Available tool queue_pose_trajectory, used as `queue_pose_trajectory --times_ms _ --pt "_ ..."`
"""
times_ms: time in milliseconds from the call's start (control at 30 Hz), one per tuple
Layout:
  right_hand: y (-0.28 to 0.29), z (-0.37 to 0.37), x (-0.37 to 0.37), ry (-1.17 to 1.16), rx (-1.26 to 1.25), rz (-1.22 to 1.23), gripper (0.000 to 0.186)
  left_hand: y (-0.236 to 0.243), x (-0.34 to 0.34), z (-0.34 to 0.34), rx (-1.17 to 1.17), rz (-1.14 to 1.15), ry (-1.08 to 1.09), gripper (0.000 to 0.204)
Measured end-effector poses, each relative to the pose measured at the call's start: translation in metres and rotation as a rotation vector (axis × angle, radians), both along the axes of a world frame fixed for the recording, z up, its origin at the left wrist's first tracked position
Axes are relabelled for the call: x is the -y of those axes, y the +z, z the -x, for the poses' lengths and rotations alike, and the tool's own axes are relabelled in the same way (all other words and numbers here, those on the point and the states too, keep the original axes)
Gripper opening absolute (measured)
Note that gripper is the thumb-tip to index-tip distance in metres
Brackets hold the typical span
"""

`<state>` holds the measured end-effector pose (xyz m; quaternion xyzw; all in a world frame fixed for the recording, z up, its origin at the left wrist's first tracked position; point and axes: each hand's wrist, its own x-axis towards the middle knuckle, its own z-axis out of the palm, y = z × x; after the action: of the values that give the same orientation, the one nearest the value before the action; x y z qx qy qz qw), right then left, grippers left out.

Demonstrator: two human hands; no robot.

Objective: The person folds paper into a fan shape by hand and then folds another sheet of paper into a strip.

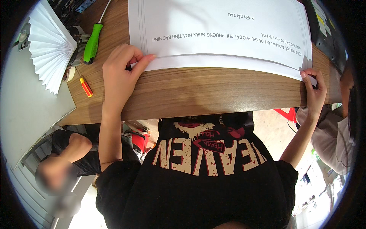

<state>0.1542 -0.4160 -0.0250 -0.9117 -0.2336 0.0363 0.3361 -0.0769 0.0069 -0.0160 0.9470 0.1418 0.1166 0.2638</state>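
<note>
A large white printed paper sheet (213, 23) lies on the wooden table, its text upside down to me. Along its near edge runs a narrow folded strip (213, 62), turned up over the printed side. My left hand (121, 72) pinches the left end of this strip between thumb and fingers. At the right end, my right hand (315, 86) grips the corner the same way, thumb on top. Between the two hands the fold bows slightly and does not look pressed flat.
On the left stands a pleated white paper fan (51, 45). Near it lie a green-handled screwdriver (92, 44), a small red-and-yellow screwdriver (86, 87) and a tape roll (69, 74). A dark object (328, 30) borders the sheet's right side. People sit at left (72, 149) and right (328, 137).
</note>
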Motion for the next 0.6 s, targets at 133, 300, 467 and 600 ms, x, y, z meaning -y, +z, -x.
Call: queue_pose_trajectory --times_ms 133,300,467,600 --pt "-0.001 0.001 0.0 -0.02 -0.004 -0.008 0.011 -0.005 0.001 0.003 0.025 -0.024 -0.015 0.023" --pt "-0.002 0.002 0.0 0.003 0.01 -0.02 0.012 -0.008 0.003 0.003 0.096 -0.11 -0.05 0.023" --pt "-0.002 0.006 -0.006 0.094 0.247 0.004 0.015 -0.005 0.002 0.002 0.064 -0.375 -0.158 0.019" --pt "0.009 0.018 -0.019 0.021 0.503 0.174 0.018 -0.003 0.005 0.001 0.119 -0.546 -0.441 0.041"
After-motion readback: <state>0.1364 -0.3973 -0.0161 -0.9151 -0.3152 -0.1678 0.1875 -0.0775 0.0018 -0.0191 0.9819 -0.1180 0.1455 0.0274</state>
